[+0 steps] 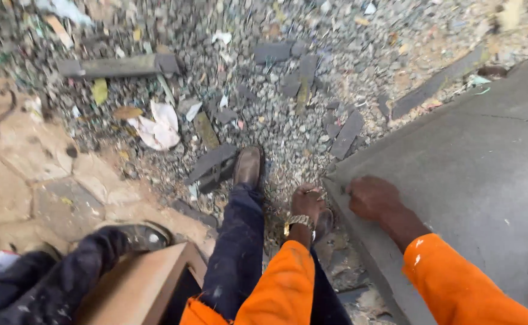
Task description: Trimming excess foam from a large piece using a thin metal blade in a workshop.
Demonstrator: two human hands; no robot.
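A large grey stone slab lies on the right, its near corner pointing at my feet. My right hand rests curled on the slab's left edge, fingers wrapped over the rim. My left hand, with a metal watch at the wrist, hangs just left of that corner, fingers closed at the slab's edge; whether it grips the edge is hard to tell. Both arms wear orange sleeves. My brown shoe stands on gravel in front of the slab.
Grey gravel strewn with flat stone offcuts, leaves and white scraps covers the ground. Tan paving stones lie at left. A brown wooden box sits near my left leg, with another person's dark sleeve beside it.
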